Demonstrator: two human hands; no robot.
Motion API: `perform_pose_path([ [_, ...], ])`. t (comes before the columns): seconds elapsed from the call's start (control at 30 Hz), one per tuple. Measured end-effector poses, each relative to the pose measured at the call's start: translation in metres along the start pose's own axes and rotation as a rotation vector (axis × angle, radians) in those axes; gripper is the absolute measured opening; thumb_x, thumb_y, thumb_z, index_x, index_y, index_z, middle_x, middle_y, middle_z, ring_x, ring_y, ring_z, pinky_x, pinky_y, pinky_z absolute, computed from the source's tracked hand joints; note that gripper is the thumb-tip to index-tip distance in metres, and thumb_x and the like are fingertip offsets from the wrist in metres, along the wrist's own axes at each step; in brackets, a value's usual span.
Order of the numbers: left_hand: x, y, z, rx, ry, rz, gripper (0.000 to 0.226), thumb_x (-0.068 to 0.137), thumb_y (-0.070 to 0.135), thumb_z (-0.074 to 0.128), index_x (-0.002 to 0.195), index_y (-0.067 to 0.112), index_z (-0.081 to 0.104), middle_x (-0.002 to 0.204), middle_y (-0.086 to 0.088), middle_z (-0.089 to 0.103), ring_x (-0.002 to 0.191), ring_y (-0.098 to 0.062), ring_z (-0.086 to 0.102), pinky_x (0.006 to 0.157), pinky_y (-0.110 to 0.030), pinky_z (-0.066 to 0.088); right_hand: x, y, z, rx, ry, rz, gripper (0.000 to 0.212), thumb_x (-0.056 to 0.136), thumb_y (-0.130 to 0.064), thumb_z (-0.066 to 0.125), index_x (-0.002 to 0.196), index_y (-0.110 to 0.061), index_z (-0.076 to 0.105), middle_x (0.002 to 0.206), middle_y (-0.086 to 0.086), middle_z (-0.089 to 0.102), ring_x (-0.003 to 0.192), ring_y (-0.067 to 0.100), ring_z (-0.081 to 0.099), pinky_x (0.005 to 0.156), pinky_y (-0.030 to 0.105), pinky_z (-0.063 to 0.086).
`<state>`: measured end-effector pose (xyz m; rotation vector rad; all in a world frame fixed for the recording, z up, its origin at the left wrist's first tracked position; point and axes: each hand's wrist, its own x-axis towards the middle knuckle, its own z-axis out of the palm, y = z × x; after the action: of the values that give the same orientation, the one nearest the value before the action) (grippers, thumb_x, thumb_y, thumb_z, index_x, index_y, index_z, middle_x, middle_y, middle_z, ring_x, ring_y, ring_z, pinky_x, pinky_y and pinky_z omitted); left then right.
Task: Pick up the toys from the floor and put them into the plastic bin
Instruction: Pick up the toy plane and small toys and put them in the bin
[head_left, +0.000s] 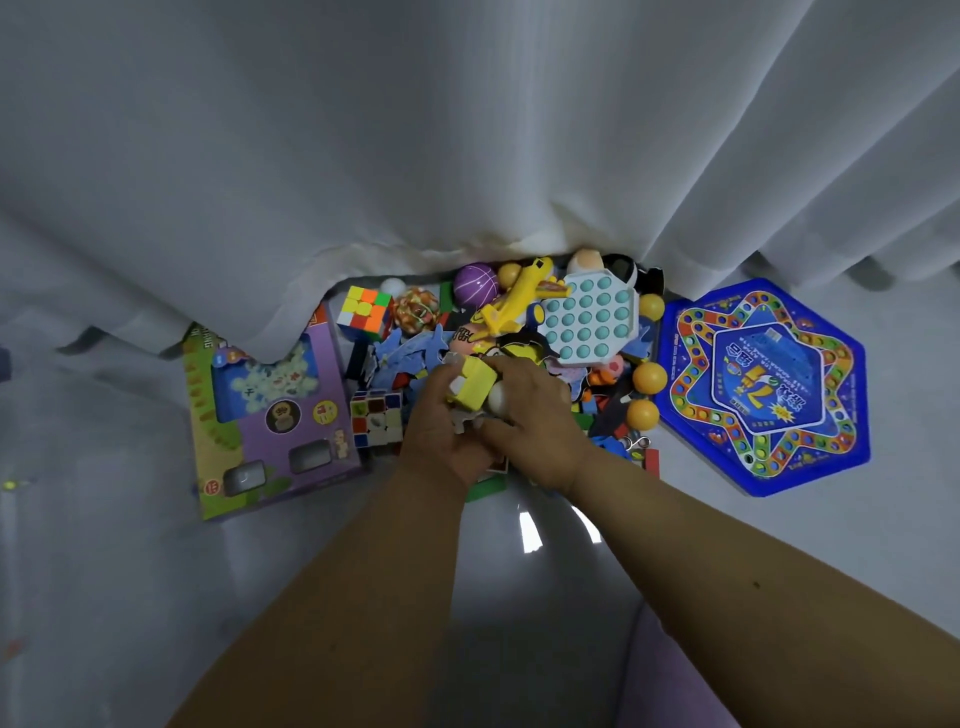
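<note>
Bare floor (130, 571) lies open nearside; curtain (467, 156) overhangs the toy pile (519, 338), boxed by purple box (270, 415) and blue board (763, 387).

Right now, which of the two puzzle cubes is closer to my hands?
The scrambled cube beside the purple box, just left of your left hand. The other cube lies farther back by the curtain.

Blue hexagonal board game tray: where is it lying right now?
In the head view, the blue hexagonal board game tray lies flat on the floor at the right edge of the toy pile, beside three orange balls.
</note>
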<state>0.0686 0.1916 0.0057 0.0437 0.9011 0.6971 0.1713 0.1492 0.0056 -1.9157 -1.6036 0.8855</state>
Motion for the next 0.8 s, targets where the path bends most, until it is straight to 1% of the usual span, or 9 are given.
perform_pose_path([
  [0.13,-0.004,0.006,0.0,-0.15,-0.062,0.002,0.023,0.091,0.019,0.049,0.107,0.007,0.06,0.093,-0.018,0.069,0.073,-0.033,0.072,0.064,-0.045,0.06,0.006,0.0,-0.007,0.078,0.039,-0.085,0.068,0.074,-0.046,0.04,0.134,-0.015,0.047,0.128,0.007,0.053,0.118,0.025,0.047,0.102,0.04,0.033],
  [0.2,-0.004,0.008,0.001,-0.176,-0.08,0.008,0.03,0.08,0.015,0.055,0.108,0.006,0.059,0.1,-0.019,0.066,0.074,-0.032,0.072,0.063,-0.042,0.06,0.01,-0.001,-0.008,-0.007,0.075,-0.187,0.057,0.08,-0.039,0.039,0.128,-0.01,0.053,0.123,0.009,0.057,0.114,0.023,0.05,0.099,0.038,0.035],
  [0.27,-0.002,0.008,0.002,-0.149,-0.063,0.005,0.033,0.074,0.012,0.058,0.106,0.005,0.06,0.1,-0.019,0.066,0.078,-0.032,0.071,0.072,-0.047,0.059,0.012,-0.004,-0.01,0.082,0.159,-0.219,0.042,0.084,-0.027,0.041,0.116,-0.006,0.059,0.11,0.008,0.058,0.103,0.017,0.051,0.091,0.028,0.04],
  [0.33,-0.002,0.011,0.001,-0.126,-0.015,-0.029,0.036,0.072,0.009,0.062,0.108,0.005,0.06,0.103,-0.02,0.067,0.091,-0.036,0.067,0.079,-0.054,0.053,0.016,-0.011,-0.018,0.295,0.319,-0.035,0.025,0.084,-0.018,0.043,0.098,-0.009,0.061,0.095,0.0,0.054,0.087,0.008,0.048,0.077,0.017,0.04],
  [0.43,-0.005,0.028,-0.002,0.061,0.07,-0.04,0.018,0.083,0.009,0.061,0.101,0.008,0.061,0.1,-0.016,0.066,0.089,-0.033,0.066,0.066,-0.047,0.059,0.043,-0.001,-0.035,0.451,0.52,0.434,0.019,0.089,-0.024,0.047,0.073,-0.015,0.052,0.078,0.003,0.058,0.074,0.017,0.054,0.072,0.037,0.049],
  [0.5,-0.003,0.043,-0.006,0.264,0.12,-0.014,0.006,0.091,0.013,0.057,0.095,0.012,0.061,0.094,-0.01,0.066,0.075,-0.025,0.07,0.054,-0.033,0.059,0.061,0.005,-0.045,0.481,0.402,0.671,0.031,0.085,-0.043,0.049,0.066,-0.019,0.05,0.075,0.007,0.059,0.074,0.026,0.058,0.078,0.047,0.055],
  [0.57,0.0,0.056,-0.004,0.406,0.15,0.007,0.006,0.091,0.014,0.058,0.097,0.016,0.061,0.097,-0.008,0.065,0.078,-0.022,0.068,0.051,-0.029,0.059,0.075,0.004,-0.048,0.539,0.239,0.795,0.036,0.082,-0.054,0.055,0.071,-0.02,0.054,0.075,0.002,0.059,0.069,0.022,0.058,0.078,0.04,0.057],
  [0.7,0.013,0.066,0.009,0.686,0.124,-0.043,0.026,0.089,0.015,0.062,0.115,0.017,0.058,0.117,-0.01,0.06,0.091,-0.023,0.064,0.053,-0.026,0.058,0.1,-0.005,-0.037,0.621,0.048,0.91,0.048,0.08,-0.054,0.063,0.097,-0.01,0.056,0.08,0.007,0.055,0.063,0.022,0.055,0.059,0.029,0.051],
  [0.8,0.025,0.067,0.016,0.67,0.14,-0.1,0.049,0.088,0.016,0.065,0.135,0.017,0.05,0.13,-0.01,0.053,0.093,-0.023,0.062,0.055,-0.028,0.058,0.112,-0.006,-0.027,0.593,-0.02,0.941,0.04,0.085,-0.039,0.063,0.106,-0.009,0.047,0.102,0.014,0.053,0.072,0.025,0.052,0.046,0.021,0.036],
])
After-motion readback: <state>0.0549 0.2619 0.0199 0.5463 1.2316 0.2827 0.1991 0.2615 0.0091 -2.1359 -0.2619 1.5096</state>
